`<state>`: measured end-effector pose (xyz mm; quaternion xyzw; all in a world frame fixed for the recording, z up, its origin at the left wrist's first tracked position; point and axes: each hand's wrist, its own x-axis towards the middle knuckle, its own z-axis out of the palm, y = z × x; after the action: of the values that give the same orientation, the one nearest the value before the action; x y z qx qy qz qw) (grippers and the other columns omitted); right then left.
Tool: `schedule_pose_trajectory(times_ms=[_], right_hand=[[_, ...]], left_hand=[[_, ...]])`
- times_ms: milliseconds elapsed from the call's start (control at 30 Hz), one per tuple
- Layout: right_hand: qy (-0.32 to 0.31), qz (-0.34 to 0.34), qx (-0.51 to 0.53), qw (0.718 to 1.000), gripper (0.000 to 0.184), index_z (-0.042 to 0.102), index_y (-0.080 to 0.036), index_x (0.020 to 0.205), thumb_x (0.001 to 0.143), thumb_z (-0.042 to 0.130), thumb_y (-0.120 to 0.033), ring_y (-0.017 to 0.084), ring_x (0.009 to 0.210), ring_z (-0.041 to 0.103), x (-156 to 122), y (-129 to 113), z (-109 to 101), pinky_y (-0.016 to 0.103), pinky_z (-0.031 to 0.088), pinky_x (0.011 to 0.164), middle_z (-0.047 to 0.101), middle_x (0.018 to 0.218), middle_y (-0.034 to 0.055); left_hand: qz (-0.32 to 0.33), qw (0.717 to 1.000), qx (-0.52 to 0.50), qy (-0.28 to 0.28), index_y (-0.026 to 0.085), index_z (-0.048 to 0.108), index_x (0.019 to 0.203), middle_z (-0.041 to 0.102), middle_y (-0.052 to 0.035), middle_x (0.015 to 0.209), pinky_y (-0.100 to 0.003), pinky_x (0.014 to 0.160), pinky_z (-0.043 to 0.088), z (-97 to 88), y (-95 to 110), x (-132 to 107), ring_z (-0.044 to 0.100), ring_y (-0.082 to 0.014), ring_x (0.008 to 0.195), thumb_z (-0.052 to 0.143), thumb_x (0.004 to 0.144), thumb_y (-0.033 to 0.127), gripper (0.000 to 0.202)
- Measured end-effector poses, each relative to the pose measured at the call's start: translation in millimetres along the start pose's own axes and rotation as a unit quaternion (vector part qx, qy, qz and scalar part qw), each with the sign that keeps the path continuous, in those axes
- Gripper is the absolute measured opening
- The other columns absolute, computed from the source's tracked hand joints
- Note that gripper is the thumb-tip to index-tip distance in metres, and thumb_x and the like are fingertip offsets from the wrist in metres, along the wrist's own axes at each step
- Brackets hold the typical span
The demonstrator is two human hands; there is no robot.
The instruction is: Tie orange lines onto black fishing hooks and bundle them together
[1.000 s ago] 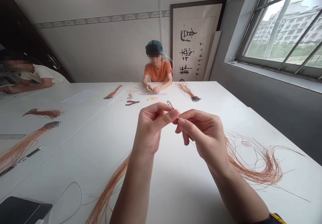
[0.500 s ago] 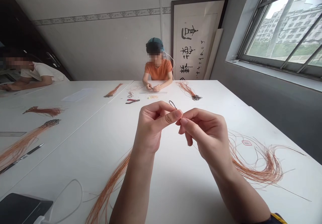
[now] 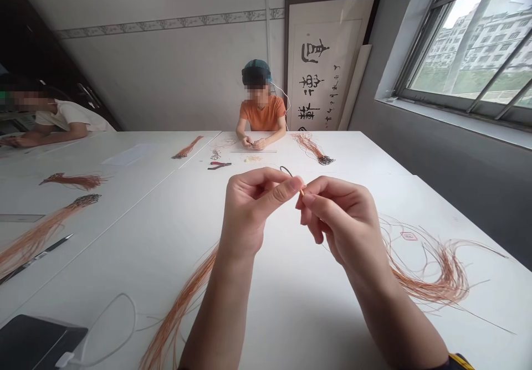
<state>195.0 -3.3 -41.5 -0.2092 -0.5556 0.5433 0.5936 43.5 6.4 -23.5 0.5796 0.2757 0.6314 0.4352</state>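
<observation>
A thin wire is held up over the table between my two hands. Its dark looped end (image 3: 285, 169) sticks out above the fingers of my left hand (image 3: 249, 209), whose thumb and forefinger are pinched on it. A short orange stretch of the wire (image 3: 302, 191) shows in the small gap between the hands. My right hand (image 3: 344, 215) pinches it just there, its other fingers curled loosely below. Copper-coloured wires (image 3: 440, 287) lie in a curved bundle beyond my right forearm. Another bundle of wires (image 3: 178, 309) runs partly behind my left forearm.
Across the white table (image 3: 286, 303) sits a person in orange (image 3: 264, 112), with red-handled pliers (image 3: 219, 165) and a dark-tipped wire bundle (image 3: 313, 149) nearby. Another person (image 3: 78, 118) leans at the far left. More bundles, a pen (image 3: 50, 251) and a black device (image 3: 37, 342) with a white cable lie leftward.
My right hand has shifted slightly right, away from the left fingertips. A short orange stretch of the wire now shows between them. My left hand stays pinched in nearly the same place.
</observation>
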Motion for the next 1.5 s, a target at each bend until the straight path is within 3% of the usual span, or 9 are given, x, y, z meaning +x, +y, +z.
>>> schedule_pose_trajectory(times_ms=[200,500,733,867,1000,1067,1200,1333,1500], right_hand=[[-0.02,0.02,0.023,0.999,0.022,0.076,-0.02,0.076,0.094,0.067,-0.011,0.001,0.042,0.042,0,0,-2,0.01,0.035,0.04,0.068,0.062,-0.0057],[-0.006,0.027,0.0,1.0,0.019,0.073,-0.019,0.074,0.091,0.07,-0.012,0.002,0.046,0.044,-6,-8,2,0.012,0.035,0.042,0.065,0.06,-0.0048],[-0.003,0.018,-0.002,1.0,0.019,0.073,-0.019,0.073,0.089,0.069,-0.009,0.003,0.046,0.041,-6,-11,3,0.015,0.035,0.044,0.066,0.062,-0.0049],[-0.003,0.004,-0.006,1.0,0.019,0.073,-0.019,0.073,0.089,0.069,-0.009,0.003,0.046,0.038,-6,-9,3,0.017,0.035,0.045,0.065,0.064,-0.0056],[0.002,-0.008,-0.02,1.0,0.017,0.073,-0.019,0.075,0.089,0.069,-0.01,0.003,0.046,0.038,-8,-10,3,0.019,0.034,0.044,0.065,0.063,-0.0046],[0.01,-0.01,-0.037,0.999,0.016,0.073,-0.018,0.075,0.09,0.069,-0.012,0.004,0.046,0.039,-9,-11,4,0.02,0.033,0.044,0.065,0.063,-0.0035],[0.026,-0.024,-0.083,0.996,0.02,0.069,-0.018,0.072,0.091,0.07,-0.018,0.005,0.047,0.04,-10,-13,6,0.021,0.031,0.044,0.063,0.064,-0.0018],[0.043,-0.052,-0.134,0.989,0.019,0.068,-0.018,0.072,0.091,0.068,-0.018,0.007,0.047,0.042,-10,-13,7,0.022,0.032,0.044,0.063,0.064,-0.001],[0.047,-0.067,-0.153,0.985,0.019,0.068,-0.019,0.072,0.091,0.067,-0.019,0.007,0.047,0.042,-12,-14,7,0.022,0.033,0.043,0.062,0.062,-0.0017]], left_hand=[[0.033,0.999,0.026,-0.013,0.024,0.079,0.071,0.062,0.0013,0.062,-0.028,0.058,0.042,-1.7,2,-2,0.051,-0.0107,0.059,0.088,0.084,0.034,0.018],[0.054,0.998,0.032,-0.016,0.025,0.082,0.073,0.058,0.0019,0.06,-0.029,0.051,0.039,-2.6,2,-3,0.046,-0.0101,0.055,0.088,0.084,0.032,0.014],[0.066,0.997,0.031,-0.017,0.025,0.081,0.073,0.045,0.0039,0.054,-0.031,0.049,0.036,-5.3,-3,-2,0.043,-0.0106,0.052,0.089,0.082,0.033,0.015],[0.086,0.995,0.045,-0.028,0.025,0.081,0.076,0.053,0.0027,0.06,-0.03,0.051,0.036,-6.3,-5,-1,0.043,-0.0099,0.054,0.087,0.085,0.031,0.013],[0.12,0.991,0.06,-0.019,0.026,0.081,0.076,0.051,0.0013,0.07,-0.029,0.057,0.04,-4.3,-4,1,0.046,-0.011,0.065,0.086,0.086,0.029,0.012],[0.128,0.99,0.066,-0.008,0.028,0.081,0.074,0.051,-0.0007,0.074,-0.028,0.063,0.044,-2.9,-3,1,0.053,-0.0145,0.079,0.086,0.086,0.028,0.013],[0.132,0.985,0.103,0.032,0.028,0.079,0.07,0.07,-0.0048,0.099,-0.032,0.086,0.054,-1.7,-2,-1,0.062,-0.0216,0.11,0.088,0.083,0.026,0.016],[0.119,0.986,0.113,0.034,0.028,0.081,0.074,0.079,-0.0028,0.106,-0.04,0.103,0.055,-2.3,-1,-4,0.071,-0.0226,0.108,0.086,0.085,0.025,0.012],[0.118,0.985,0.118,0.039,0.028,0.081,0.076,0.082,-0.0011,0.107,-0.041,0.106,0.055,-1.3,1,-7,0.075,-0.0221,0.11,0.085,0.086,0.023,0.011]])
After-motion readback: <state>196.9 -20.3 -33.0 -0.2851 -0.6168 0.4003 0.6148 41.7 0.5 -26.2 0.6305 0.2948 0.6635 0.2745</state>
